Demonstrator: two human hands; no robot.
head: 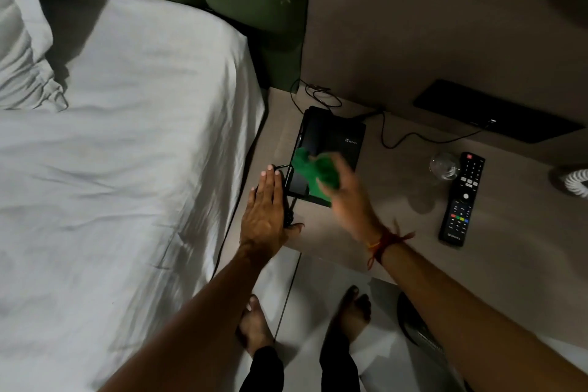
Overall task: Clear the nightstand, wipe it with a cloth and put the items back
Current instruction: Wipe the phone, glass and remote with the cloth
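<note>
A black desk telephone [334, 137] sits at the left end of the beige nightstand [397, 232]. My right hand [346, 197], blurred by motion, holds a green cloth [313, 169] against the phone's front part. My left hand [265, 204] lies flat with fingers straight over the black handset [288, 216] beside the phone, near the nightstand's left edge. A black remote control [461, 200] lies on the right part of the top. An upturned clear glass [444, 165] stands just left of the remote.
A bed with a white sheet [127, 169] fills the left, close against the nightstand. Black cables [391, 140] run behind the phone to a dark wall panel [496, 114]. A white coiled lamp base [576, 181] is at far right. My bare feet [305, 315] stand on the pale floor.
</note>
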